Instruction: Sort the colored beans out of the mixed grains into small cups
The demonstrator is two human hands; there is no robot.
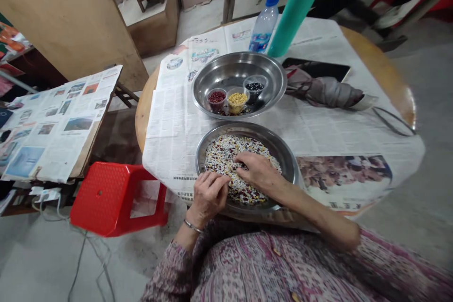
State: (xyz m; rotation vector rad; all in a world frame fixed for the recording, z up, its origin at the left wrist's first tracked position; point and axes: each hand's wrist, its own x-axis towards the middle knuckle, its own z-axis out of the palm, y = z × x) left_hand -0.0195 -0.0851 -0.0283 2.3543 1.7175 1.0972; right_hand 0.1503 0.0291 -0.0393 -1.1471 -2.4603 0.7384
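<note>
A steel basin [289, 151] in front of me holds a spread mix of white grains with red, yellow and black beans [226, 153]. My right hand [260, 173] reaches into this mix, thumb and fingers drawn together at the surface; whatever they pinch is hidden. Over the basin's near left rim is my left hand [209, 192], its fingers curled together, and I cannot see anything in them. Behind stands a second steel basin [226, 68] with three clear cups: red beans [216, 97], yellow beans [237, 99] and black beans [255, 86]. Some loose beans lie around those cups.
Newspaper [170, 118] covers the round table. At its back stand a water bottle [264, 23] and a tall teal bottle [299, 9]. A folded umbrella [325, 92] and a dark flat device [318, 68] lie right. A red stool [102, 198] is at the left.
</note>
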